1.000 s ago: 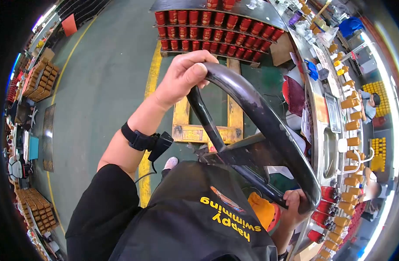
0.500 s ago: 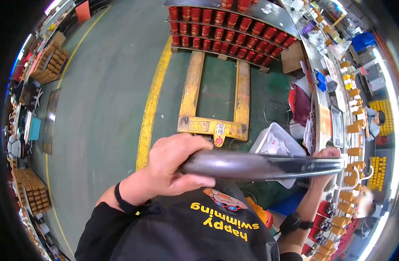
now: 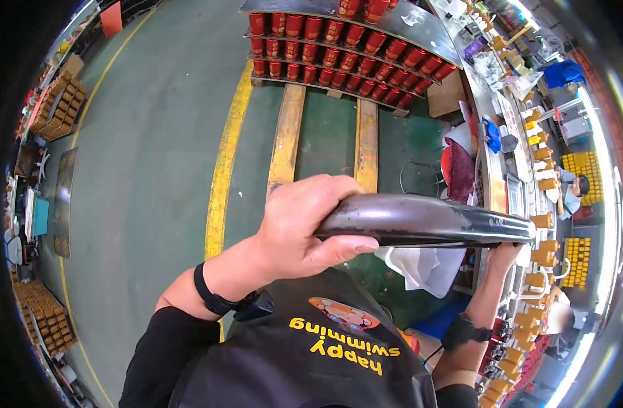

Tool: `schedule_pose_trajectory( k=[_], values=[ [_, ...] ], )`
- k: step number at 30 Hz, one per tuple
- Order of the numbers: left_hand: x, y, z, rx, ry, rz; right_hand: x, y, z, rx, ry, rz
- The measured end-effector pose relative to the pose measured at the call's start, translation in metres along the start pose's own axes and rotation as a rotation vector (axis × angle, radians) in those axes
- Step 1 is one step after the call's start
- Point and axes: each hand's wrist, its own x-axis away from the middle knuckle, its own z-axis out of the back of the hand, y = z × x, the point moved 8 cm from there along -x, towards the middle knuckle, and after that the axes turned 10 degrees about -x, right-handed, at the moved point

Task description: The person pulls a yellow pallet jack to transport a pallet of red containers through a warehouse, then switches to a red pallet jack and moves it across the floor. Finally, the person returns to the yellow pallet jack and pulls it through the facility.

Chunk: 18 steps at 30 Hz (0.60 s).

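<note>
A dark, worn bar handle of a pallet truck (image 3: 420, 221) runs across the view in front of my body. My left hand (image 3: 301, 221) is wrapped round its left end, with the thumb along the near side. At the far right end, my right hand (image 3: 504, 255) grips the handle, partly hidden behind it. Beyond the handle lie the truck's yellow forks (image 3: 289, 132), reaching toward tiers of red cans (image 3: 338, 58). The body of the truck is hidden behind my left hand and the handle.
A white bin (image 3: 444, 272) with white sheets stands beyond the handle. Along the right runs a cluttered workbench (image 3: 496, 180), with a red stool (image 3: 454, 170) beside it and a person (image 3: 571, 190) farther off. A yellow floor line (image 3: 226, 160) lies left of the forks. Stacked brown goods (image 3: 43, 313) stand far left.
Both hands and the handle have risen in the view, the left hand also shifting right. The handle now covers the truck's yellow body. The surroundings have slid slightly left.
</note>
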Motion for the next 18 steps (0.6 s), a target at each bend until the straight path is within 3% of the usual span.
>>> schedule_pose_trajectory(
  k=[2, 9, 12, 13, 18],
  values=[
    [-0.007, -0.008, -0.003, 0.026, -0.018, -0.02, -0.004, 0.002, -0.006, -0.019, 0.053, -0.042],
    [-0.015, -0.02, -0.006, -0.046, -0.11, -0.02, -0.033, 0.019, -0.036, -0.031, -0.109, -0.135],
    [-0.019, -0.021, -0.008, -0.044, -0.115, 0.0, -0.043, 0.03, -0.052, -0.2, -0.099, -0.232],
    [-0.022, -0.022, -0.008, -0.052, -0.133, 0.009, -0.05, 0.034, -0.055, -0.142, -0.139, -0.227],
    [-0.026, -0.019, -0.01, -0.093, -0.109, 0.032, -0.074, 0.058, -0.071, -0.406, -0.328, -0.304]
  ],
)
